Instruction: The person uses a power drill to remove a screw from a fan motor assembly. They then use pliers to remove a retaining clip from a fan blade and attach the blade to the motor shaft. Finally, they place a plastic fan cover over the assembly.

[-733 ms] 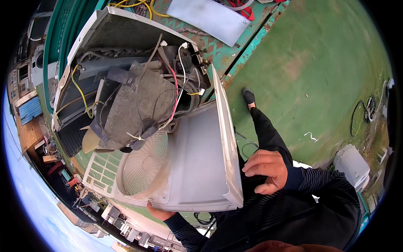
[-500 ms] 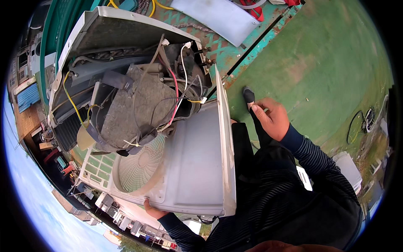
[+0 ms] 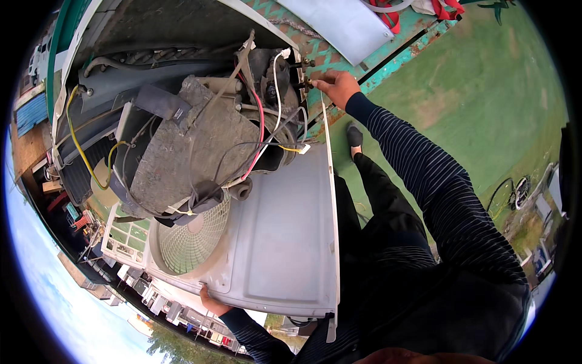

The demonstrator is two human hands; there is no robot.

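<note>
The casing of an air conditioner outdoor unit (image 3: 154, 30) lies opened up, its dusty insides showing. Its pale front panel (image 3: 276, 236), with a round fan grille (image 3: 191, 239), hangs off the near side. At the bottom edge of this panel, my left hand (image 3: 213, 301) has its fingers curled over the rim; part of the grip is hidden. My right hand (image 3: 341, 88) reaches to the unit's side, thumb and fingertips closed on a small brass valve (image 3: 308, 84). Grey matted sheeting (image 3: 197, 133) and loose red, white and yellow wires (image 3: 262, 121) lie across the unit's middle.
Under the unit is a worn green metal platform (image 3: 379, 76), its edge running diagonally. A flat pale metal sheet (image 3: 342, 27) and red straps (image 3: 445, 9) rest on it. Green floor (image 3: 479, 115) spreads to the right, with coiled cable (image 3: 520, 193) farther off.
My right hand has moved up and left from above the green floor to the brass valve. My left hand still holds the panel's edge. The view has shifted slightly.
</note>
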